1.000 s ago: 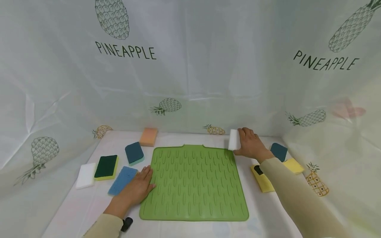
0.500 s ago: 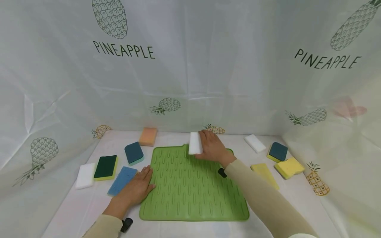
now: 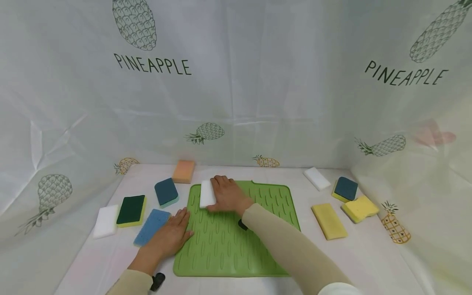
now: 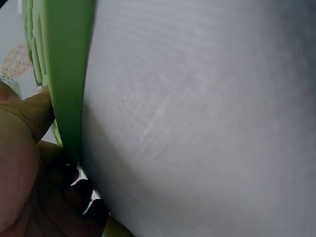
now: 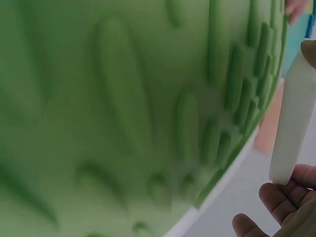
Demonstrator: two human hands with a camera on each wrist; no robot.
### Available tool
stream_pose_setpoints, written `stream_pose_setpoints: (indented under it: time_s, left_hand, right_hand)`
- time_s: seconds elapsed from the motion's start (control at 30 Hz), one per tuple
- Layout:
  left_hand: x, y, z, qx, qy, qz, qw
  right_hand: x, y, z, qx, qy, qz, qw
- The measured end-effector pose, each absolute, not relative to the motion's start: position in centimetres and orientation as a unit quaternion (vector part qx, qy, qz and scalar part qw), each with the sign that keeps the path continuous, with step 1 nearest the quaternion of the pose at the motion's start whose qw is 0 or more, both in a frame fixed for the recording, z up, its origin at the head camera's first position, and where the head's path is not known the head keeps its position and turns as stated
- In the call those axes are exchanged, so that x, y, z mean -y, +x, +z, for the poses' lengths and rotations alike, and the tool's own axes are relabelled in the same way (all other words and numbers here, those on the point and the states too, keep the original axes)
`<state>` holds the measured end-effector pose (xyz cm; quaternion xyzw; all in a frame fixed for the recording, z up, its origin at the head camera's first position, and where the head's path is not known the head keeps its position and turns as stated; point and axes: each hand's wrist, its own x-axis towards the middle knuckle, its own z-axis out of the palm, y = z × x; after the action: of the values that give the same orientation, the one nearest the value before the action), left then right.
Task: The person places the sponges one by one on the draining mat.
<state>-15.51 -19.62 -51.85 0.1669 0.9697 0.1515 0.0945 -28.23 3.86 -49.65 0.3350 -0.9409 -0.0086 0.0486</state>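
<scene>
My right hand (image 3: 228, 194) pinches a white sponge (image 3: 207, 195) between thumb and fingers, over the far left corner of a ribbed green mat (image 3: 215, 252). In the right wrist view the white sponge (image 5: 294, 116) stands on edge with fingers (image 5: 279, 202) at its lower end. Whether it touches the mat cannot be told. My left hand (image 3: 170, 237) rests along the mat's left edge, fingers extended and thumb on the mat. In the left wrist view, the left hand (image 4: 19, 163) lies against the green mat's edge (image 4: 69, 84). A blue sponge (image 3: 152, 226) lies beside it, partly covered.
Left of the mat lie a peach sponge (image 3: 183, 171), a dark blue sponge (image 3: 166, 191), a green-and-yellow scouring sponge (image 3: 131, 209) and a white sponge (image 3: 105, 221). Rightward are another white sponge (image 3: 316, 179), a navy-topped sponge (image 3: 346, 188) and yellow sponges (image 3: 329, 221). Pineapple-printed sheeting (image 3: 276, 102) surrounds the table.
My right hand has carried the white sponge leftward from the mat's far right corner to its far left corner, and lower. My left hand has stayed in place.
</scene>
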Motion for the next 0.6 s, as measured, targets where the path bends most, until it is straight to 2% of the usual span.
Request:
stream_pose_setpoints:
  time_s: [0.23, 0.6]
  left_hand:
    - [19.6, -15.5, -52.2, -0.969, 0.170, 0.154, 0.088]
    - [19.7, -15.6, -52.4, -0.970, 0.174, 0.152, 0.080]
  right_hand:
    - [-1.7, -28.2, -50.9, 0.943, 0.329, -0.036, 0.017]
    - [-1.1, -27.8, -51.1, 0.950, 0.308, -0.043, -0.006]
